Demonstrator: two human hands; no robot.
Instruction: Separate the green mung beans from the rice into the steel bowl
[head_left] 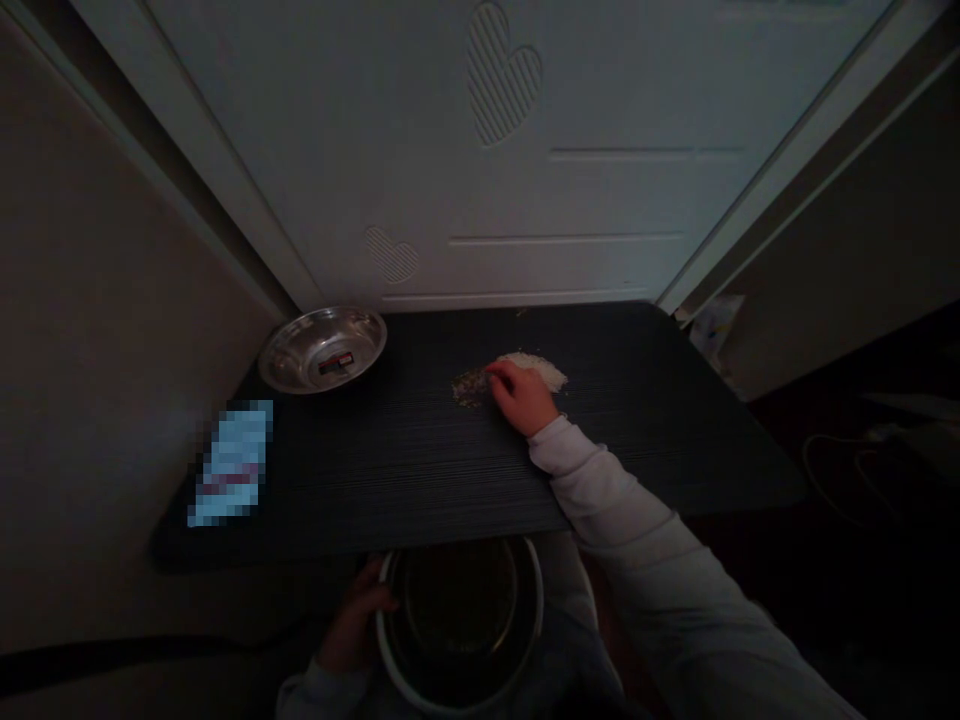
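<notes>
Right hand: fingers curled, fingertips near each other, over the grains; whether anything is pinched, I cannot tell (523,398)
Pale grains: heaped on the table (420,460), partly behind that hand (551,372)
Darker grains: scattered just left of them (469,385)
Left hand: clamped on the pale-rimmed bowl (529,600), at the table's near edge (358,615)
Steel basin: back left, label inside (292,345)

I see a way across the counter (675,420) right of the right hand (520,397); bowl (298,347) blocks back left; door (615,100), the rear.
</notes>
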